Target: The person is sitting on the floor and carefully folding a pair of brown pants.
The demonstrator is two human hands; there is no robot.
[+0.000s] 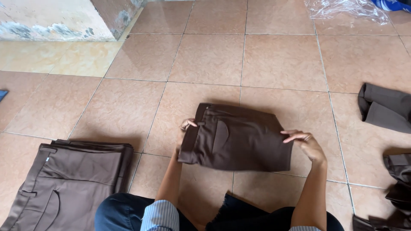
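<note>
A folded pair of dark brown trousers [239, 139] lies on the tiled floor in front of me, waistband to the left and a back pocket facing up. My left hand [185, 128] grips its left edge at the waistband, fingers curled over the top. My right hand [306, 143] holds the right edge, fingers resting on the fabric.
A stack of folded brown trousers [68, 179] lies at the lower left. Loose dark garments [385, 107] lie at the right, and more dark garments [398, 179] sit lower right. Crumpled clear plastic [346, 8] sits at the top right. A worn wall base [55, 19] stands at top left.
</note>
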